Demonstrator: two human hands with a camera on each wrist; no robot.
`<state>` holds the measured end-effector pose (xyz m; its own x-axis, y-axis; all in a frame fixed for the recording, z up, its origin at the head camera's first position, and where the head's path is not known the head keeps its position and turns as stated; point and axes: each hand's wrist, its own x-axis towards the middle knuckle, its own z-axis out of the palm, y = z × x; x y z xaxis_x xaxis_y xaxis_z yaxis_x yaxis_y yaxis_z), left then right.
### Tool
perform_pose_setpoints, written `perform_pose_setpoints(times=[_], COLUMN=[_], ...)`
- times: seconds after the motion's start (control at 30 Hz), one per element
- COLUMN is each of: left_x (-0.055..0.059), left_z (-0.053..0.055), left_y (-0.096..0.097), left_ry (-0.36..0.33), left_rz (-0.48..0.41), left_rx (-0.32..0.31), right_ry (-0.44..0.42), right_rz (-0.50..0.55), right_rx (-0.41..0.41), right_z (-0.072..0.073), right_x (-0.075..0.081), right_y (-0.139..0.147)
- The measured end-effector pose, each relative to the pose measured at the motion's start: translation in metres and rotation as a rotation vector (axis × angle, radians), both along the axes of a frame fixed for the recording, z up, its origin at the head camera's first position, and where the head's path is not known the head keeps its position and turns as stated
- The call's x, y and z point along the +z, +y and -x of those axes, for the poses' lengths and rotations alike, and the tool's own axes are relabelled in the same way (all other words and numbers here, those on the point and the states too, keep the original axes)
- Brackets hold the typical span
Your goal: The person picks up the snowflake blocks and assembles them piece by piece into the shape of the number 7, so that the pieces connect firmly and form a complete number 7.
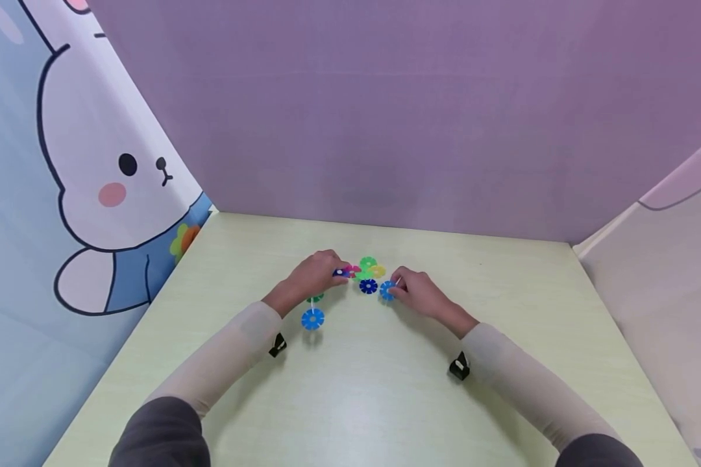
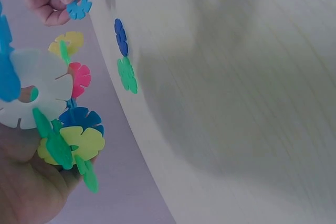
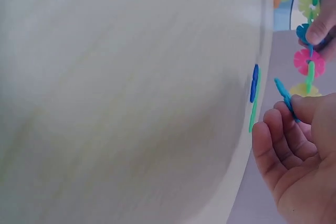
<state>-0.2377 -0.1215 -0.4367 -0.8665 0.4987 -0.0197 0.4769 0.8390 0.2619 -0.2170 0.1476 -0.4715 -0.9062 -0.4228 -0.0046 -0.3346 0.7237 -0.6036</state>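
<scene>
In the head view my left hand [image 1: 311, 277] pinches a chain of joined, notched plastic flower discs. The left wrist view shows its white disc [image 2: 50, 87], yellow-green disc [image 2: 90, 142] and pink disc [image 2: 82, 81], with a yellow disc [image 2: 76, 41] at the far end. A bright blue disc [image 1: 306, 319] hangs at the near end. To the right, my right hand [image 1: 425, 295] pinches a loose light blue disc [image 3: 284, 94] between thumb and finger, apart from the chain. A dark blue disc [image 2: 121, 38] and a green disc [image 2: 127, 75] lie on the table between the hands.
The pale table [image 1: 350, 402] ends at a purple wall panel [image 1: 385, 130] just beyond the hands. A curtain with a cartoon rabbit [image 1: 82, 155] hangs at the left. Small black wrist pieces [image 1: 459, 367] jut out beneath both forearms.
</scene>
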Motion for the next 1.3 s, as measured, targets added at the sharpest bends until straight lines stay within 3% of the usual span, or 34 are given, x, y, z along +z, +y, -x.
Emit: perform_pose_setpoints(times=[0.43,0.67,0.9,1.3], left_x=[-0.003,-0.004,-0.004,-0.005], left_z=[0.002,0.001,-0.001,0.0], left_y=[0.001,0.003,0.004,0.004], left_ry=[0.013,0.034,0.035,0.027], left_rz=[-0.001,-0.007,-0.025,-0.037], left_rx=[-0.009,-0.015,-0.03,-0.03], right_ry=[0.026,-0.041,-0.135,-0.221], right_rz=[0.067,0.189,0.278,0.324], right_rx=[-0.07,-0.138,-0.155,-0.163], right_z=[0.011,0.016,0.02,0.02], right_x=[0.006,0.004,0.004,0.007], right_y=[0.011,0.018,0.021,0.023])
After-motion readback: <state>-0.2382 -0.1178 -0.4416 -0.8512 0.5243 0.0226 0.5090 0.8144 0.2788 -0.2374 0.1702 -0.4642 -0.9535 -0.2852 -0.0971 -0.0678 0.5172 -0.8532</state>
